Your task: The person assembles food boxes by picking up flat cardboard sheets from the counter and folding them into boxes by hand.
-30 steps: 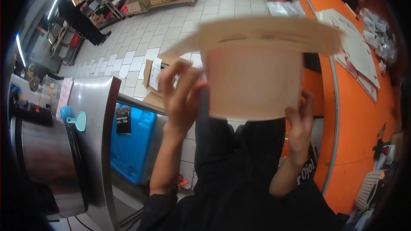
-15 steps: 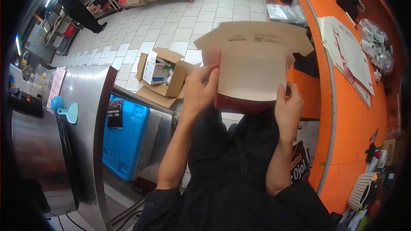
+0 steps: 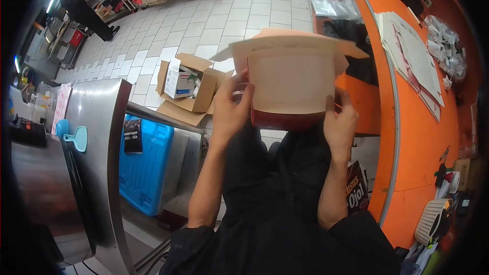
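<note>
Above my lap I hold a folded paperboard food box (image 3: 293, 84), pale inside and dark red outside. Its wide lid flap (image 3: 295, 45) stands up and bends at the far side, with small side tabs sticking out. My left hand (image 3: 232, 104) grips the box's left wall between thumb and fingers. On the right wall, near the front corner, my right hand (image 3: 341, 125) pinches the edge with thumb and fingertips. The fingers behind the walls are partly hidden.
To my right runs an orange counter (image 3: 412, 147) with stacked flat paperboard sheets (image 3: 410, 61). A steel table (image 3: 99, 117) with a large pot (image 3: 46, 188) stands left. An open cardboard box (image 3: 204, 89) lies on the tiled floor. Another person (image 3: 84, 12) stands far left.
The box has shifted slightly left and up in view. Its lid flap has tilted, showing more edge-on. Both hands keep their hold on the side walls.
</note>
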Motion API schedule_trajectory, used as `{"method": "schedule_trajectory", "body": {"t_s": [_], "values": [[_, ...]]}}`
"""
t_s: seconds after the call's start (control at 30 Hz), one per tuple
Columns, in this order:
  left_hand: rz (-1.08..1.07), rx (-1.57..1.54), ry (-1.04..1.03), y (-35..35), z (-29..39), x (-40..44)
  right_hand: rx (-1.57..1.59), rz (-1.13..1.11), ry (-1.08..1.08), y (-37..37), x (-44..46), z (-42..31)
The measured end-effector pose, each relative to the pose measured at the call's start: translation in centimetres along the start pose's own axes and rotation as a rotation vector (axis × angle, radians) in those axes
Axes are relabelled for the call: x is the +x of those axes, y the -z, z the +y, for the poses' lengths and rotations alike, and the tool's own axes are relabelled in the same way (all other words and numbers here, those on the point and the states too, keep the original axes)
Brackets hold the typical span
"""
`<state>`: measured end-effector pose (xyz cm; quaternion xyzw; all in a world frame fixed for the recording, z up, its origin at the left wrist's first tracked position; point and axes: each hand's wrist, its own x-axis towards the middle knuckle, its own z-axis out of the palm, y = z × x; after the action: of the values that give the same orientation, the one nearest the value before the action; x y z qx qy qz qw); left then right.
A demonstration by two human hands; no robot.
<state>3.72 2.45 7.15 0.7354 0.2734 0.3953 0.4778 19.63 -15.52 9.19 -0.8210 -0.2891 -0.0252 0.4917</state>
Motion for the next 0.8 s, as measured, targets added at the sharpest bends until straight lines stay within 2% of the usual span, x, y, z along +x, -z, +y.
{"method": "schedule_trajectory", "body": {"t_s": [0.17, 0.27, 0.33, 0.37, 0.43, 0.47, 0.53, 0.57, 0.6, 0.67, 0.7, 0.77, 0.8], "values": [[0.0, 0.005, -0.001, -0.2, -0.1, -0.2, -0.016, -0.077, -0.017, 0.5, 0.4, 0.1], [0.025, -0.079, -0.044, -0.3, 0.3, -0.3, 0.142, -0.086, 0.042, 0.2, 0.2, 2.1], [-0.011, -0.022, -0.019, -0.3, 0.3, -0.3, -0.078, -0.078, 0.046, 0.4, -0.1, 2.6], [-0.047, 0.039, 0.006, -0.2, 0.3, -0.5, -0.082, -0.08, 0.041, 1.2, -0.2, 2.1], [-0.103, 0.105, 0.017, 0.3, 1.4, -0.3, -0.138, -0.274, -0.077, 3.1, 0.3, 0.4], [-0.159, 0.174, 0.028, 0.4, 1.8, -0.3, -0.141, -0.272, -0.076, 3.4, 0.6, 0.9], [-0.15, 0.143, 0.017, 0.5, 1.5, 0.0, -0.356, -0.274, 0.072, 3.7, 2.1, 1.9], [-0.138, 0.115, 0.009, 0.4, 1.2, 0.1, -0.089, -0.243, -0.079, 3.2, 3.0, 0.5], [-0.133, 0.11, 0.006, 0.3, 0.8, 0.1, -0.093, -0.242, -0.072, 2.3, 4.0, 0.6], [-0.156, -0.01, 0.084, 0.1, 0.0, 0.2, 0.185, -0.165, -0.08, -0.3, 5.4, 2.4], [-0.151, -0.014, 0.077, 0.3, 0.4, 0.3, -0.038, -0.168, 0.0, -1.0, 6.0, 3.4], [-0.197, 0.003, 0.213, 0.7, 1.1, 0.2, -0.004, -0.153, 0.035, -1.7, 6.2, 4.1], [-0.19, -0.004, 0.218, 0.6, 0.5, 0.1, 0.028, -0.142, 0.057, -1.9, 6.2, 4.1]]}}
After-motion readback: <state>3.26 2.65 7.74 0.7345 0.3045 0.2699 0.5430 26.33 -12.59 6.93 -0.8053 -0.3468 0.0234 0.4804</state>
